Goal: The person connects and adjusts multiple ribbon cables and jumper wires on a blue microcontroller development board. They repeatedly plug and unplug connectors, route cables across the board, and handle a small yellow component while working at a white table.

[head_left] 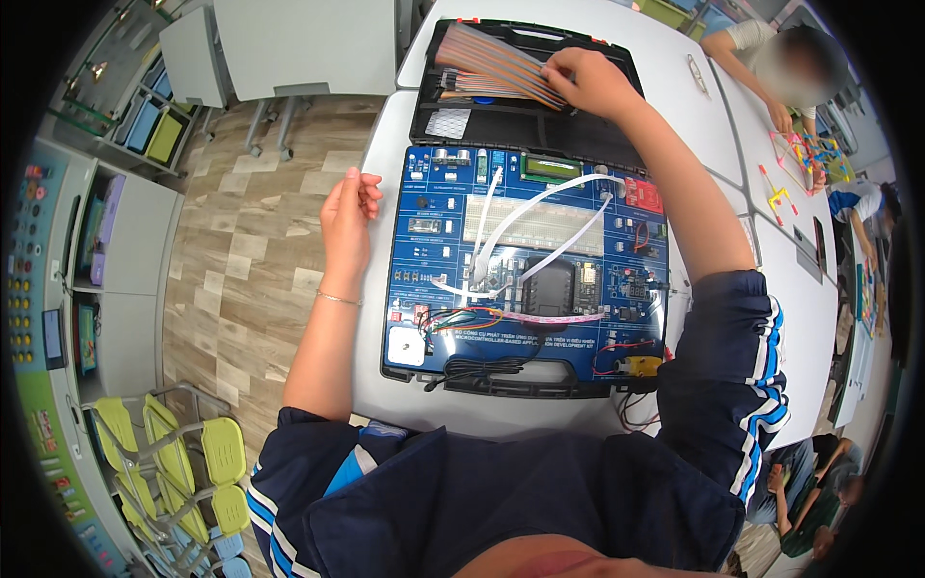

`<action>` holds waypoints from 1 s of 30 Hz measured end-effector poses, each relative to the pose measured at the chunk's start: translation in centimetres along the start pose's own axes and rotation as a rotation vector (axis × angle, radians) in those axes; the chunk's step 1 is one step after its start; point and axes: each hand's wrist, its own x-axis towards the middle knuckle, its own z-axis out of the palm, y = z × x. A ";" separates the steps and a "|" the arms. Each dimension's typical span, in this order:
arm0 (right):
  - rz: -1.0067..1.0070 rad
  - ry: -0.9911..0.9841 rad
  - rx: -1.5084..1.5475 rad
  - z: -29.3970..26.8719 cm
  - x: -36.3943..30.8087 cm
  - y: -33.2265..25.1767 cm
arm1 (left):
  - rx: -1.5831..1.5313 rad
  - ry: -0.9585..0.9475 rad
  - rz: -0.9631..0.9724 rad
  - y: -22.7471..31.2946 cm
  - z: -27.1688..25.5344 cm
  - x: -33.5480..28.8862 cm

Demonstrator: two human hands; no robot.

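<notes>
While the flat ribbon of jumper wires (491, 60) is pinched near its right end by the right hand (593, 85), thumb and fingertips closed on it, it's held over the far-left part of the open black lid (525, 130), toward the desk's (374, 390) far edge. Ribbon is blurred; strands can't be counted. Should be light and floppy, free end likely to splay, connector tips easily bent; best gripped flat across the width near one end, not by a single strand. Nothing is held by the left hand (350, 212), fingers loosely curled, by the desk's left edge. Blue circuit board (451, 250) is seated nearer, crossed by white cables (570, 183). Desk top is white, smooth-looking; floor (236, 250) is wood-patterned. Yellow-green chairs (171, 453) are parked lower left; coloured rods (795, 154) are handled by another person (756, 37) at right.
</notes>
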 end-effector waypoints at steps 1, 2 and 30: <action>0.011 0.030 0.062 -0.1 0.2 0.4 | -0.002 -0.002 0.001 0.0 0.0 0.0; 0.023 0.060 0.123 -0.4 0.4 0.7 | -0.001 -0.003 0.001 0.0 0.0 0.0; 0.147 -0.028 0.192 -6.9 -18.2 -3.5 | 0.030 -0.025 0.020 -0.1 -0.2 0.1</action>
